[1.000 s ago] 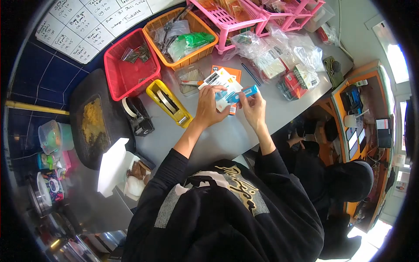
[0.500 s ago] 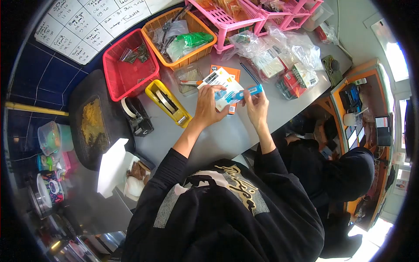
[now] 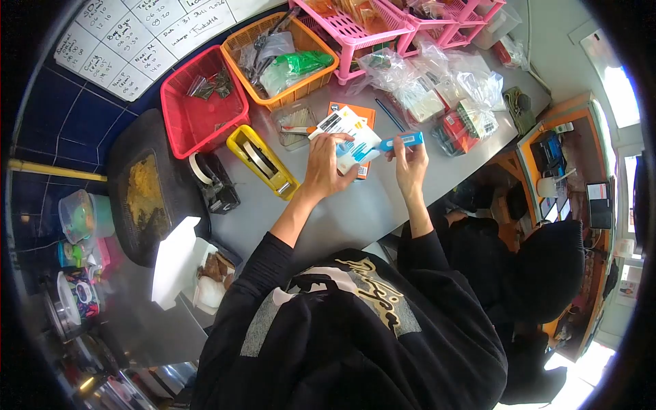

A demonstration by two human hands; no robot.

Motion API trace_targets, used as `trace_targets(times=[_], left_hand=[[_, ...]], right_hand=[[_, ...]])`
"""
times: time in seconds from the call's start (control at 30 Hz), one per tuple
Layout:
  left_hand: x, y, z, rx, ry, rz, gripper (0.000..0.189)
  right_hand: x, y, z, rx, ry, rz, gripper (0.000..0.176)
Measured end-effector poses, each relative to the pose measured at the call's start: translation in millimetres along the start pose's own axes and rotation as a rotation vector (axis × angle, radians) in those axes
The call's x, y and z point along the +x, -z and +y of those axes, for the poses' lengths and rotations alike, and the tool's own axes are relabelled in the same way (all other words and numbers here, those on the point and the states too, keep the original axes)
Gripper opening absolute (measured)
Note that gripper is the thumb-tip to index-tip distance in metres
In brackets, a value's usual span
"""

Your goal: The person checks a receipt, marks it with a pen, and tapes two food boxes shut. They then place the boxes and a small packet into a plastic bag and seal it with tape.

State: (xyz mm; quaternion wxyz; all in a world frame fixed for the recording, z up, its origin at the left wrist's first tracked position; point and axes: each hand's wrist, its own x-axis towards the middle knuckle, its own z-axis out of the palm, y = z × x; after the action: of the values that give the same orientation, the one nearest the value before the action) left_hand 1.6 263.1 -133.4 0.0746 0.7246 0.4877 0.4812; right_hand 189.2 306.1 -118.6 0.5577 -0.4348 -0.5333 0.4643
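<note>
In the head view my left hand grips a white printed card at its left side, fingers bent over its surface. Blue strokes mark the card's lower half. A blue marker is pinched in the fingers of my right hand, lying nearly level, with its tip pointing left at the blue strokes. Under the card, an orange printed box shows around the edges. Left of the card, a small clear tray has an orange-handled tool lying over it.
A yellow tape dispenser and a black one stand at left. Red and orange baskets line the back, beside pink racks. Bagged packets and a dark pen lie right. Another person sits at right.
My right hand has shifted slightly right with the marker, which has turned flatter. The left hand and card stay in place. The other person's head has moved a little.
</note>
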Motion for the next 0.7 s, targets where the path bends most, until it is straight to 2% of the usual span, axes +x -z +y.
trace_targets(times=[0.13,0.2,0.27,0.33,0.43,0.47,0.5,0.6,0.63,0.7], left_hand=[[5.8,10.9,14.4,-0.023,0.028,0.007,0.044],[8.1,20.3,26.0,0.016,0.055,-0.013,0.035],[7.1,29.4,35.2,0.072,0.06,-0.066,0.032],[5.2,38.8,45.9,0.135,0.066,-0.109,0.029],[-4.6,52.6,57.1,0.201,0.123,-0.165,0.025],[-10.7,56.7,57.0,0.163,0.178,-0.207,0.026],[-17.1,61.5,58.4,0.124,0.236,-0.248,0.028],[-37.7,81.3,73.4,0.087,0.335,-0.23,0.034],[-48.2,85.8,75.8,0.109,0.364,-0.207,0.034],[-70.0,98.2,79.2,0.107,0.405,-0.213,0.055]], right_hand=[[-12.0,-12.4,-22.0,0.193,0.033,-0.008,0.021],[-19.6,-23.5,-45.9,0.354,0.018,-0.051,0.022],[-24.7,-31.7,-59.9,0.363,0.021,-0.093,0.021],[-26.3,-39.4,-65.1,0.184,0.078,-0.238,0.014],[-32.4,-50.2,-70.2,0.134,0.154,-0.353,0.014],[-34.6,-53.1,-72.0,0.093,0.176,-0.402,0.013],[-35.0,-49.1,-66.1,-0.144,0.203,-0.451,0.012],[-42.4,-60.6,-83.4,-0.27,0.19,-0.602,0.011],[-44.4,-70.6,-96.9,-0.25,0.311,-0.634,0.011],[-58.6,-88.1,-84.2,-0.17,0.273,-0.67,0.012]])
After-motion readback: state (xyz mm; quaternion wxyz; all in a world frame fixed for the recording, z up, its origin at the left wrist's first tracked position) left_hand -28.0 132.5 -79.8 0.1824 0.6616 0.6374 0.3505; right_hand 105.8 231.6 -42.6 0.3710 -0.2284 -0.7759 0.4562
